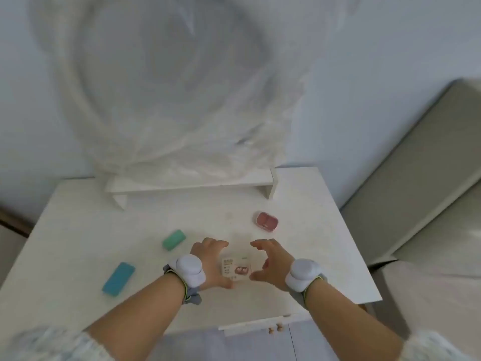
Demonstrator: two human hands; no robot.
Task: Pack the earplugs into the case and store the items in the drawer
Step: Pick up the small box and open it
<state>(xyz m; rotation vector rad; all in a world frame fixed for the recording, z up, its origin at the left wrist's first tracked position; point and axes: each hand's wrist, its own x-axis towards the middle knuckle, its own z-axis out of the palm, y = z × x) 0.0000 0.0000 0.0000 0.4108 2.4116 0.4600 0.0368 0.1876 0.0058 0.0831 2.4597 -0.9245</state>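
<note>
Closest to the camera you've got two bare forearms coming in from the bottom, fuzzy pale sleeves pushed back; each wrist has a chunky white puck strapped on, the left wrist tracker and the right wrist tracker; just under the table edge there's a drawer front with a couple of small knobs, looks a bit ajar but it's too blurry to swear by.

Then the hands; both sit over the near-middle of the white table, cupped toward each other around a small white earplug box with a reddish picture on it; the left hand is curled with fingers bent, its thumb seems to be touching the box's near corner; the right hand is spread in an open claw, fingers apart, thumb close by the box's right edge; whether either one is actually gripping it, can't tell, frame's pretty soft; the box lies flat on the tabletop between them.

Off to the left, a blue case lies flat near the left edge; a bit further back, a green case, well apart from the blue one; back right of the hands there's a pinkish-red earplug case, clear-looking, sitting on its own.

Further still, a low white riser shelf runs along the back of the table; behind it a big round thing wrapped in clear plastic leans against the pale wall; a grey-beige cushioned piece fills the right side.
</note>
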